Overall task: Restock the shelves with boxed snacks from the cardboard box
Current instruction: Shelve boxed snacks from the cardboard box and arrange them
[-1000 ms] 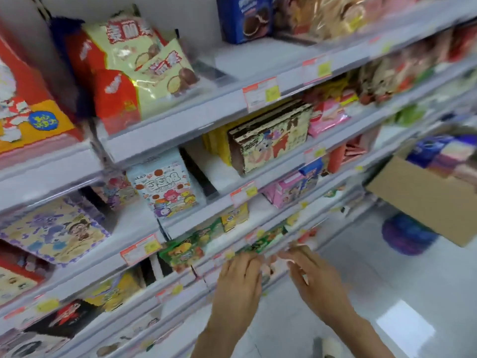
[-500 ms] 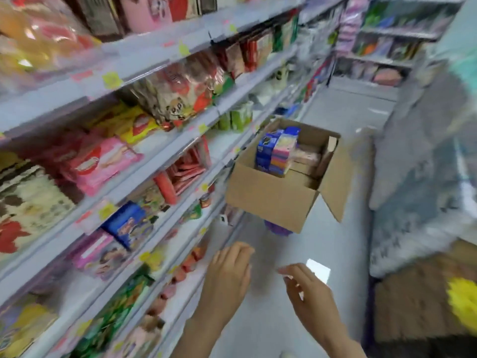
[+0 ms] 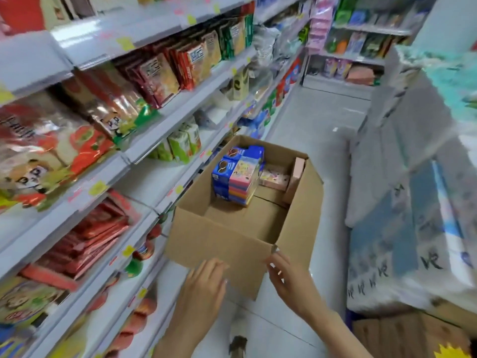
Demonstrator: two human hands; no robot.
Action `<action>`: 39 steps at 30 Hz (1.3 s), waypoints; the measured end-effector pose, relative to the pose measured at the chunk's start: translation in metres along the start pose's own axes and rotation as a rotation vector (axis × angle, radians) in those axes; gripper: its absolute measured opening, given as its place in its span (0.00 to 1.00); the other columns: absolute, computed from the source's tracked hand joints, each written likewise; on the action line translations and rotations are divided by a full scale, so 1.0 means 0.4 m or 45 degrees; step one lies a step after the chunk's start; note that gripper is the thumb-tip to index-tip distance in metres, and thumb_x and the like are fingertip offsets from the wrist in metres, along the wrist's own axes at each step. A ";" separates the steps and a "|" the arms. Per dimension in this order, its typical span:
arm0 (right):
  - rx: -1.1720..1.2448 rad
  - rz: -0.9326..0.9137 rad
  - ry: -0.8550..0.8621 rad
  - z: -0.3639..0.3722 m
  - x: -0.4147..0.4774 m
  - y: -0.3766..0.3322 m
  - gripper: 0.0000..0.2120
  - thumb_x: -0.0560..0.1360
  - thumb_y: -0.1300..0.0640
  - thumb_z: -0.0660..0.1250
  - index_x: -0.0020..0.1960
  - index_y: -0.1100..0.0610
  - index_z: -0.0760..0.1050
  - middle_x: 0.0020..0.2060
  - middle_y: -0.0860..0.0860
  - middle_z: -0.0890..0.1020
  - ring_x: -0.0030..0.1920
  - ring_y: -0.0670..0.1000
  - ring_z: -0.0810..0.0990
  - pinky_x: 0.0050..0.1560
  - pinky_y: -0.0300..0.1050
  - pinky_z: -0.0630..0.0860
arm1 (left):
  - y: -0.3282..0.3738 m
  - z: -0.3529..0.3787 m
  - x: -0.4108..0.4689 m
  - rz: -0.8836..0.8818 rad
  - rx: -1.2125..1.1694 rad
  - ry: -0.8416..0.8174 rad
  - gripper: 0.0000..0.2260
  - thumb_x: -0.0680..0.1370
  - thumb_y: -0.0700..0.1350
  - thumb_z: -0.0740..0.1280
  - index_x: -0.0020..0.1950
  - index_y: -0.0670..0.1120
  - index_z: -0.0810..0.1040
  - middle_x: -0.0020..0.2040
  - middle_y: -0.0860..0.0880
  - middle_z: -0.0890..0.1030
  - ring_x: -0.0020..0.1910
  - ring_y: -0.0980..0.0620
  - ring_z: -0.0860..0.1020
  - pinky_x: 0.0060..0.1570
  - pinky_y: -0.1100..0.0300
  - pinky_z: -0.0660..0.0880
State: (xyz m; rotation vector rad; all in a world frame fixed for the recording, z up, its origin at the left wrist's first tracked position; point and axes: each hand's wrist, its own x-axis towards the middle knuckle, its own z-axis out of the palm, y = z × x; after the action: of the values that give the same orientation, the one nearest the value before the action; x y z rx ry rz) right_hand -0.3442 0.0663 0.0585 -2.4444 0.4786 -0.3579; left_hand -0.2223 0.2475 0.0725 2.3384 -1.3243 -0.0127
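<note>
1. As you look down the aisle, your shelves (image 3: pixel 165 117) run along the left side. They carry bagged snacks, a flat stack of red packets (image 3: pixel 87 239) and upright green packs (image 3: pixel 184 143).
2. Your left hand (image 3: pixel 204 288) is in front of the near wall of the cardboard box, at its lower edge. Grip: fingers straight and loosely together, holding nothing. Contact with the card cannot be confirmed, as the hand is blurred.
3. Your cardboard box (image 3: pixel 219 241) stands open-topped just beside the lower shelf edges. What it rests on is hidden. Inside, toward the far left, sits a stack of blue and pink snack boxes (image 3: pixel 237 174). To its right lie flat pink boxes (image 3: pixel 275 177), and one pink box (image 3: pixel 296 177) stands on edge against the right wall.
4. Your right hand (image 3: pixel 291 280) is at the box's near right corner, with its fingertips level with the top of that corner. Grip: fingers spread and lightly bent, holding nothing. Whether they touch the corner cannot be told.
5. On the right side, large film-wrapped packs (image 3: pixel 413 202) are stacked, with a strip of floor (image 3: pixel 333 177) between them and the box.
</note>
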 end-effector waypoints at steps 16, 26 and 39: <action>-0.154 0.286 -0.012 -0.214 0.498 0.510 0.10 0.76 0.61 0.64 0.52 0.48 0.77 0.46 0.45 0.80 0.37 0.47 0.79 0.38 0.48 0.78 | 0.041 0.296 0.888 0.086 -0.097 -0.440 0.13 0.79 0.45 0.60 0.62 0.46 0.72 0.60 0.48 0.74 0.61 0.48 0.70 0.60 0.55 0.66; -0.016 0.369 -0.123 -0.249 0.782 0.850 0.10 0.76 0.62 0.64 0.52 0.48 0.78 0.48 0.43 0.81 0.38 0.47 0.80 0.42 0.46 0.78 | 0.039 0.718 1.320 -0.246 -0.115 -0.803 0.21 0.79 0.44 0.59 0.72 0.53 0.63 0.66 0.44 0.65 0.65 0.43 0.66 0.60 0.52 0.66; 0.259 0.597 -0.193 -0.174 0.835 1.020 0.14 0.76 0.63 0.64 0.47 0.43 0.78 0.43 0.35 0.79 0.41 0.43 0.79 0.42 0.41 0.76 | -0.019 0.982 1.428 -0.774 0.022 -0.766 0.35 0.73 0.53 0.67 0.73 0.41 0.53 0.69 0.41 0.65 0.66 0.42 0.68 0.58 0.52 0.67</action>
State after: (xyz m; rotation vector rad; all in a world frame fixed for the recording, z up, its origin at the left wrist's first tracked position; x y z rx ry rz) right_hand -0.1721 -0.4135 -0.0931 -2.0643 0.8767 -0.0201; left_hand 0.0036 -0.3635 -0.1645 2.7712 -0.7661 -0.9521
